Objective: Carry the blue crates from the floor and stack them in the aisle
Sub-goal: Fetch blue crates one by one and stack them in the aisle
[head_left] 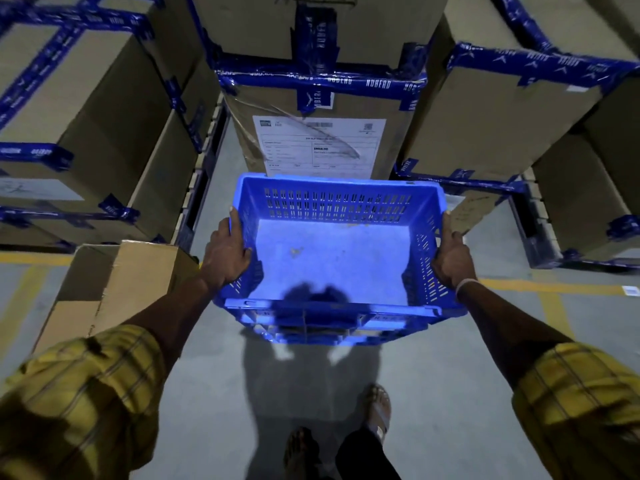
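Note:
An empty blue plastic crate (pixel 332 254) with slotted walls is held in front of me above the grey floor. My left hand (pixel 225 252) grips its left rim, thumb lying along the top edge. My right hand (pixel 452 256) grips the right rim in the same way. Below the crate's near wall more blue plastic (pixel 311 329) shows, apparently another crate underneath; whether the upper one rests on it I cannot tell.
Tall cardboard boxes bound with blue tape stand ahead (pixel 322 133), at left (pixel 86 109) and at right (pixel 502 109). An open brown carton (pixel 114 289) sits on the floor at left. Yellow floor lines (pixel 554 287) cross the aisle. My sandalled feet (pixel 377 410) are below.

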Demonstrator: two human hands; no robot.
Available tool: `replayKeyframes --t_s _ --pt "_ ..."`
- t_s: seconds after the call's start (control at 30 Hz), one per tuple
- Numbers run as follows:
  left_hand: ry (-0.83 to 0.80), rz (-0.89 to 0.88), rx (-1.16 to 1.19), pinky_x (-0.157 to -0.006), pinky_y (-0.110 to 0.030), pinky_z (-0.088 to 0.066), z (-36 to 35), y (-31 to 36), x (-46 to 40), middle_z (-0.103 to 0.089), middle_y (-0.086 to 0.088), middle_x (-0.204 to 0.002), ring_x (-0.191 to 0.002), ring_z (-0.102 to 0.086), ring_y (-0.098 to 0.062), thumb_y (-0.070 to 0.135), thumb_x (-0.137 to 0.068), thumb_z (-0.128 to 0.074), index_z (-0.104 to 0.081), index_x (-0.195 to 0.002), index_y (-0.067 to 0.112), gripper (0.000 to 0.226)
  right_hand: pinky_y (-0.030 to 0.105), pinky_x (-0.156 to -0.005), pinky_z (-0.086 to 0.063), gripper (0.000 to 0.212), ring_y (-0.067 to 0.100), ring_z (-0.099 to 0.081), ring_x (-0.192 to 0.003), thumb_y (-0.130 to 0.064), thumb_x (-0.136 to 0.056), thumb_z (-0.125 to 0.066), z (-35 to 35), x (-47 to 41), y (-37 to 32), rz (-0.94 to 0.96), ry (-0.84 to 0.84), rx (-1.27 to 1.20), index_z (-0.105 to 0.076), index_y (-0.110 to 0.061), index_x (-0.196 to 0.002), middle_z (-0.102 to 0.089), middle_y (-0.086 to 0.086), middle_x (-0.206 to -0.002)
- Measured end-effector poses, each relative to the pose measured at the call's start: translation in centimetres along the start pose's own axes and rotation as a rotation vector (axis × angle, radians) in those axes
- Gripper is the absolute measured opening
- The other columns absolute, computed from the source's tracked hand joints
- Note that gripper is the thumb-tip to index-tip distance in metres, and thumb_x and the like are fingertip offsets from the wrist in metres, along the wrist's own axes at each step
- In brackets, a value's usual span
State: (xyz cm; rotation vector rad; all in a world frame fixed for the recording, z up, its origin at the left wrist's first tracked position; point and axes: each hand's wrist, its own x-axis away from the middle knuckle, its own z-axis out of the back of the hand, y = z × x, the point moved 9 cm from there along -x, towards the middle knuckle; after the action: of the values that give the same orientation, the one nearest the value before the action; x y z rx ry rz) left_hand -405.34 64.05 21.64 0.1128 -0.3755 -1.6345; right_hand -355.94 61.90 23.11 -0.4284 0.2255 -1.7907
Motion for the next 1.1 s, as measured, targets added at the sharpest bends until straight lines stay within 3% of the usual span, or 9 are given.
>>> replayKeyframes --t_s 0.1,0.17,0.27,0.53,0.6,0.77,0.83,0.9,1.1 --pt "-0.109 -0.042 -0.054 -0.105 -0.063 -0.037 0.0 -0.2 0.6 0.006 -0.026 -0.166 -0.136 -0.031 -0.055 0.039 -0.087 -0.073 0.012 -0.159 0.003 0.117 0.051 -0.088 -0.045 0.093 0.055 -0.052 -0.108 -0.011 -0.090 -0.056 0.4 2.0 -0.1 0.017 -0.012 0.028 0.005 -0.023 -0.160 -0.034 0.034 -0.146" --pt "-0.102 -0.110 -0.112 -0.099 -0.063 -0.042 0.3 0.6 1.1 0.017 -0.022 -0.166 -0.135 -0.032 -0.053 0.041 -0.084 -0.075 0.008 -0.159 0.003 0.118 0.050 -0.082 -0.047 0.093 0.054 -0.055 -0.101 -0.012 -0.090 -0.058 0.3 3.7 0.4 0.043 0.020 0.037 0.002 -0.023 -0.160 -0.042 0.034 -0.134" --pt "-0.043 -0.184 -0.176 -0.095 -0.060 -0.047 0.2 1.4 1.5 0.010 -0.022 -0.167 -0.133 -0.037 -0.051 0.038 -0.082 -0.074 -0.005 -0.159 -0.002 0.111 0.050 -0.075 -0.049 0.094 0.051 -0.060 -0.091 -0.013 -0.089 -0.059 -0.1 4.6 0.9 0.057 0.060 0.016 0.001 -0.027 -0.160 -0.046 0.032 -0.125" --pt "-0.058 -0.194 -0.148 -0.100 -0.057 -0.046 -0.4 0.8 0.6 0.007 -0.022 -0.168 -0.139 -0.036 -0.050 0.046 -0.080 -0.064 -0.008 -0.158 -0.003 0.108 0.050 -0.079 -0.051 0.095 0.050 -0.061 -0.095 -0.012 -0.091 -0.059 0.0 4.0 0.9 0.024 0.063 0.030 0.005 -0.032 -0.159 -0.043 0.031 -0.132" --pt "-0.079 -0.174 -0.154 -0.109 -0.059 -0.039 -0.3 0.8 0.2 0.008 -0.022 -0.167 -0.147 -0.024 -0.050 0.054 -0.079 -0.064 -0.007 -0.159 -0.003 0.113 0.050 -0.081 -0.051 0.096 0.050 -0.061 -0.100 -0.012 -0.092 -0.058 -0.1 3.7 1.1 -0.012 0.038 0.025 0.007 -0.035 -0.158 -0.041 0.032 -0.135" --pt "-0.273 0.035 -0.097 -0.123 -0.055 0.005 0.5 2.6 2.2 0.034 -0.016 -0.161 -0.149 0.027 -0.043 0.060 -0.087 -0.067 0.018 -0.158 0.011 0.121 0.045 -0.086 -0.046 0.100 0.051 -0.057 -0.109 -0.011 -0.091 -0.055 -0.5 3.9 1.8 -0.050 -0.192 -0.004 0.017 -0.032 -0.156 -0.033 0.041 -0.142" --pt "-0.296 0.095 0.053 -0.122 -0.056 0.006 0.8 3.7 3.8 0.029 -0.012 -0.164 -0.149 0.028 -0.041 0.059 -0.088 -0.067 0.016 -0.159 0.014 0.119 0.043 -0.092 -0.046 0.098 0.051 -0.053 -0.121 -0.015 -0.092 -0.058 0.2 5.3 2.0 -0.089 -0.253 -0.020 0.013 -0.031 -0.157 -0.006 0.038 -0.158" --pt "-0.292 0.078 0.170 -0.122 -0.057 0.005 1.0 5.6 5.4 0.025 -0.008 -0.166 -0.151 0.026 -0.036 0.055 -0.088 -0.068 0.015 -0.160 0.016 0.116 0.041 -0.099 -0.043 0.096 0.050 -0.044 -0.132 -0.023 -0.093 -0.061 1.2 7.4 2.2 -0.130 -0.272 -0.044 0.009 -0.031 -0.158 0.005 0.030 -0.162" --pt "-0.310 -0.133 0.388 -0.125 -0.044 0.003 3.2 16.6 9.4 0.020 -0.003 -0.167 -0.153 0.021 -0.024 0.037 -0.097 -0.064 0.011 -0.160 0.013 0.100 0.042 -0.116 -0.028 0.091 0.042 -0.023 -0.147 -0.042 -0.092 -0.067 7.5 14.5 3.4 -0.227 -0.080 -0.336 -0.008 -0.027 -0.160 -0.015 0.024 -0.161"
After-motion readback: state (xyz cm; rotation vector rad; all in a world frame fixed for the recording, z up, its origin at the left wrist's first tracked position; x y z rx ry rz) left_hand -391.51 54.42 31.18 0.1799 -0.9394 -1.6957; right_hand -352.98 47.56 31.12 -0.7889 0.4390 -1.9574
